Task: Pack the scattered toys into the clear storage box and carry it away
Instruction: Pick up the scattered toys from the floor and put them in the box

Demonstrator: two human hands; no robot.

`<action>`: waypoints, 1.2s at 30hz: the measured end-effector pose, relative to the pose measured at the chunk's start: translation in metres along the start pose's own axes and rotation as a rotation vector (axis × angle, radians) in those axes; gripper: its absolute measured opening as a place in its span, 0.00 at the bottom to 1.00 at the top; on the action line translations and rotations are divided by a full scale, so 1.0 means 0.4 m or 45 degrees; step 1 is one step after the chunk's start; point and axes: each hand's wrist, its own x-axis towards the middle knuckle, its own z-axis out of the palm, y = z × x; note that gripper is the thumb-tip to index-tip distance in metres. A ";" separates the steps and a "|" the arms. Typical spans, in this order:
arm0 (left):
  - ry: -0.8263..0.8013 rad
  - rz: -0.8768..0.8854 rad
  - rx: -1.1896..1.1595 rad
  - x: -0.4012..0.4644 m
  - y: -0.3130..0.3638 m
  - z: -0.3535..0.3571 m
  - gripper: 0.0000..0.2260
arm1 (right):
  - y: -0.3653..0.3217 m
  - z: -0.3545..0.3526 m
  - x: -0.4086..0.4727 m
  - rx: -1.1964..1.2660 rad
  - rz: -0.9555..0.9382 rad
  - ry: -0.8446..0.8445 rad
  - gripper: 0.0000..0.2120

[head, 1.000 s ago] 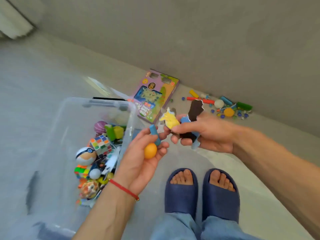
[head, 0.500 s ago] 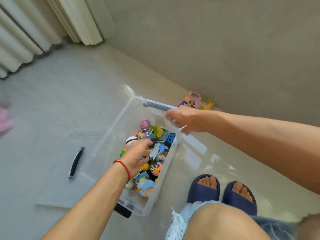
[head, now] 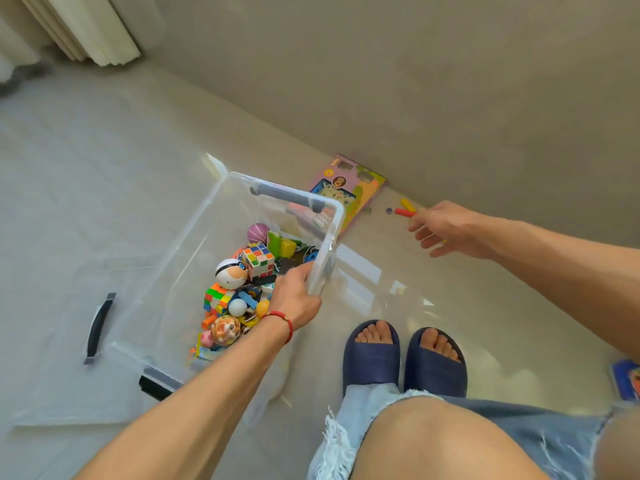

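Note:
The clear storage box (head: pixel 194 237) stands on the floor, left of my feet, with several toys in it: a puzzle cube (head: pixel 259 259), a purple ball (head: pixel 257 232), a white ball-shaped figure (head: pixel 230 273). My left hand (head: pixel 294 299) grips the box's right rim. My right hand (head: pixel 446 230) is stretched out to the right of the box, fingers spread, holding nothing, close to a red stick (head: pixel 404 212) and a yellow stick (head: pixel 408 204) lying by the wall. A pink toy package (head: pixel 349 188) lies flat behind the box.
The clear lid (head: pixel 59 341) with its black handle (head: pixel 98 327) lies on the floor left of the box. A blue card pack (head: pixel 627 379) is at the right edge. The wall (head: pixel 415 81) runs close behind; a curtain (head: pixel 86 29) hangs at top left.
The toys from both hands went into the box. My left hand came out of the box and took its right rim. My right hand left the box's far edge and reached right toward the sticks.

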 end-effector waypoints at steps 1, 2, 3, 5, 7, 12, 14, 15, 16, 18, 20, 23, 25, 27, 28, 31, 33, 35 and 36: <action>-0.015 0.033 0.021 -0.002 0.006 0.010 0.29 | 0.016 -0.010 -0.001 0.005 0.017 0.012 0.14; -0.032 0.064 0.037 -0.003 0.017 0.020 0.29 | 0.030 -0.018 -0.001 0.031 0.023 0.018 0.14; -0.052 0.097 0.047 0.001 0.028 0.029 0.28 | 0.044 -0.026 -0.001 0.060 0.030 0.027 0.12; -0.110 0.160 0.083 0.015 0.050 0.041 0.25 | 0.069 -0.042 -0.002 0.098 0.033 0.063 0.10; -0.130 0.208 0.183 0.029 0.082 0.050 0.21 | 0.101 -0.065 0.013 0.070 0.020 0.135 0.10; 0.472 0.598 0.398 0.063 0.235 0.120 0.25 | 0.229 -0.092 0.049 -0.515 0.011 0.367 0.12; 0.301 0.657 0.287 0.095 0.313 0.185 0.22 | 0.297 -0.079 0.075 -0.644 0.052 0.356 0.10; 0.151 0.578 0.237 0.122 0.337 0.226 0.21 | 0.332 -0.069 0.093 -0.665 0.097 0.346 0.10; 0.013 0.471 0.220 0.158 0.346 0.270 0.20 | 0.367 -0.059 0.117 -0.654 0.141 0.346 0.11; -0.150 0.316 0.252 0.232 0.335 0.347 0.21 | 0.427 -0.038 0.171 -0.577 0.180 0.396 0.17; -0.216 0.262 0.314 0.295 0.309 0.407 0.20 | 0.469 -0.022 0.224 -0.482 0.161 0.531 0.21; -0.228 0.225 0.260 0.374 0.280 0.485 0.19 | 0.493 -0.006 0.293 -0.503 0.042 0.757 0.23; -0.159 0.253 0.176 0.417 0.277 0.531 0.17 | 0.493 -0.010 0.339 -0.553 -0.076 0.908 0.24; -0.081 0.374 0.162 0.461 0.281 0.569 0.16 | 0.494 -0.021 0.392 -0.574 -0.166 1.021 0.24; -0.039 0.455 0.188 0.485 0.285 0.584 0.16 | 0.495 -0.028 0.418 -0.602 -0.186 1.031 0.24; 0.056 0.694 0.306 0.555 0.317 0.614 0.18 | 0.511 -0.033 0.468 -0.736 -0.236 1.028 0.21; 0.070 0.819 0.385 0.602 0.345 0.631 0.20 | 0.527 -0.032 0.475 -0.767 -0.326 1.109 0.18; 0.066 0.925 0.468 0.642 0.367 0.647 0.20 | 0.532 -0.033 0.457 -0.622 -0.428 1.161 0.18; 0.060 0.966 0.497 0.658 0.373 0.655 0.20 | 0.531 -0.032 0.442 -0.447 -0.445 1.190 0.17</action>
